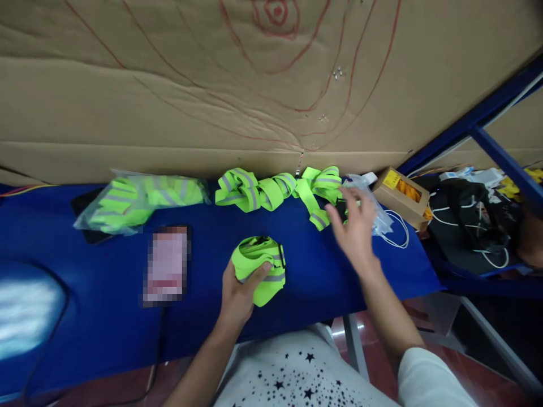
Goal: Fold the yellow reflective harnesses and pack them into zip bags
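The left hand (237, 298) clamps a folded neon-green fabric strap (271, 291); firm thumb pressure should control its layers. The right hand's (358, 232) grip is apart.

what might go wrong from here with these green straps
The rolled strap is held only by the left hand, so its coils might spring loose if that grip slackens. The loose straps lie close together, so picking one up with the right hand could drag or tangle its neighbours. The white cord near the clear plastic might snag too.
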The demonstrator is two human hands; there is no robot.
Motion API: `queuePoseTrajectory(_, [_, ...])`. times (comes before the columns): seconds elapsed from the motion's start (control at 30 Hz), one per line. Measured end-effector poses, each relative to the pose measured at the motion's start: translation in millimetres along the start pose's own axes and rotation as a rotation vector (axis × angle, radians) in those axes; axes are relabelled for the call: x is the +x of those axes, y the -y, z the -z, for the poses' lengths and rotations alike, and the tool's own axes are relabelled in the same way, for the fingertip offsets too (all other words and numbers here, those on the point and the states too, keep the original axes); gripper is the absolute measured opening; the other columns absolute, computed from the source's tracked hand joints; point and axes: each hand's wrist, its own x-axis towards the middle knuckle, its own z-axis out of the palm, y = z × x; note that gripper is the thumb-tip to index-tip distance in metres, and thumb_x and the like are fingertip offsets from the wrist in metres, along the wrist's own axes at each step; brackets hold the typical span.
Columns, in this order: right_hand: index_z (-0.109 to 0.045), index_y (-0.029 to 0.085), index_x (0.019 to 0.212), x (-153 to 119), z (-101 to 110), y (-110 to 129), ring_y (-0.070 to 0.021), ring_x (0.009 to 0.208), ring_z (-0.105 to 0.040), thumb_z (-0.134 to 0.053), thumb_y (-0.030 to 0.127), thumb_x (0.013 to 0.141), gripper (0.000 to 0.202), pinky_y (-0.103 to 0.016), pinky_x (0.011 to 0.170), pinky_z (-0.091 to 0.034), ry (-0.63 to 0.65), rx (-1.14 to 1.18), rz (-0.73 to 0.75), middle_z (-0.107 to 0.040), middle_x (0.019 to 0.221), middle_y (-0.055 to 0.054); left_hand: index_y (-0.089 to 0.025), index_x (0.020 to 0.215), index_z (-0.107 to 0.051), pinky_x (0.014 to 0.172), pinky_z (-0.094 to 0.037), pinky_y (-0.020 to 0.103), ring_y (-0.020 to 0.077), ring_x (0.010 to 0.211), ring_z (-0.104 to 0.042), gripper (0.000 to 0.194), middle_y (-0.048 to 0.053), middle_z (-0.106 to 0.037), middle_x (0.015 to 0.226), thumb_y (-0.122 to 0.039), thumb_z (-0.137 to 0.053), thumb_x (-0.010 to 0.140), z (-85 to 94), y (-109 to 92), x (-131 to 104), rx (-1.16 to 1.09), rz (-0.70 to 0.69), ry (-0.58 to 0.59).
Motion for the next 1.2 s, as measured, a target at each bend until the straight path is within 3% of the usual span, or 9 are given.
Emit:
queuePoseTrajectory(0.03, [-0.063,0.016,0.139,14,1,-19,-0.0334,0.115,-0.058,-0.059,0.055,0.100,0.056,-0.051,0.095,-0.046,-0.098,-0.107,-0.015,-0.063,0.130,-0.021,-0.025,0.110,-0.073,0.073,-0.068,0.034,0.0239,0.083,-0.078,0.055,0.003,-0.081,0.100,-0.028,-0.099,0.061,0.8,1,0,0.010,0.005,0.005])
queuePoseTrajectory(0.13, [-0.076,0.022,0.112,31,8,-41,-0.0263,0.092,-0.061,-0.054,0.041,0.104,0.030,-0.043,0.084,-0.045,-0.131,-0.113,0.051,-0.072,0.096,-0.012,-0.024,0.112,-0.072,0.073,-0.068,0.034,0.0253,0.083,-0.078,0.061,0.004,-0.081,0.102,-0.029,-0.100,0.058,0.8,1,3,0.000,0.056,0.010])
queuePoseTrajectory(0.3, [-0.073,0.033,0.116,-13,29,13,-0.0224,0.098,-0.070,-0.061,0.019,0.099,0.025,-0.045,0.093,-0.044,-0.073,0.088,0.288,-0.078,0.109,0.001,-0.022,0.113,-0.072,0.067,-0.068,0.037,0.0265,0.075,-0.077,0.064,0.005,-0.079,0.092,-0.034,-0.100,0.056,9.0,-15,4,-0.108,0.242,0.003])
queuePoseTrajectory(0.43, [-0.070,0.032,0.125,-46,29,33,-0.0257,0.127,-0.065,-0.057,0.016,0.101,0.032,-0.053,0.112,-0.036,0.430,0.157,0.399,-0.069,0.139,-0.003,-0.021,0.107,-0.074,0.059,-0.067,0.036,0.0292,0.074,-0.077,0.061,0.007,-0.079,0.090,-0.038,-0.098,0.054,32.7,-36,3,-0.166,0.275,-0.092])
queuePoseTrajectory(0.53, [-0.066,0.030,0.136,-52,27,36,-0.0326,0.145,-0.050,-0.061,0.035,0.102,0.034,-0.063,0.122,-0.023,0.661,0.141,0.452,-0.052,0.159,-0.008,-0.019,0.105,-0.073,0.052,-0.064,0.033,0.0270,0.066,-0.075,0.061,0.007,-0.078,0.083,-0.037,-0.097,0.052,49.4,-44,2,-0.130,0.273,-0.164])
queuePoseTrajectory(0.63, [-0.064,0.029,0.136,-51,27,51,-0.0310,0.133,-0.058,-0.063,0.048,0.101,0.040,-0.055,0.112,-0.034,0.583,0.155,0.377,-0.063,0.145,-0.008,-0.018,0.106,-0.071,0.053,-0.064,0.031,0.0227,0.062,-0.073,0.063,0.003,-0.077,0.082,-0.033,-0.097,0.051,54.8,-40,0,-0.104,0.273,-0.209])
queuePoseTrajectory(0.83, [-0.062,0.017,0.138,-41,-5,81,-0.0310,0.111,-0.061,-0.054,0.042,0.105,0.042,-0.044,0.089,-0.042,0.509,-0.002,0.317,-0.069,0.128,-0.015,-0.016,0.108,-0.071,0.058,-0.064,0.032,0.0220,0.065,-0.073,0.062,0.003,-0.078,0.083,-0.032,-0.097,0.054,46.1,-21,-7,-0.061,0.256,-0.205])
queuePoseTrajectory(1.03, [-0.072,0.019,0.109,-34,-34,84,-0.0233,0.092,-0.064,-0.050,0.020,0.106,0.022,-0.038,0.081,-0.038,0.524,0.081,0.424,-0.075,0.100,-0.007,-0.017,0.121,-0.073,0.071,-0.064,0.028,0.0208,0.078,-0.075,0.066,0.007,-0.079,0.099,-0.037,-0.097,0.063,43.1,-18,-11,0.004,0.193,-0.033])
queuePoseTrajectory(1.2, [-0.070,0.018,0.118,-34,-37,83,-0.0257,0.099,-0.065,-0.056,0.032,0.106,0.023,-0.039,0.083,-0.038,0.498,0.081,0.431,-0.076,0.111,-0.010,-0.016,0.122,-0.071,0.071,-0.063,0.026,0.0210,0.083,-0.075,0.064,0.009,-0.079,0.105,-0.039,-0.096,0.068,46.2,-13,-10,0.037,0.167,0.033])
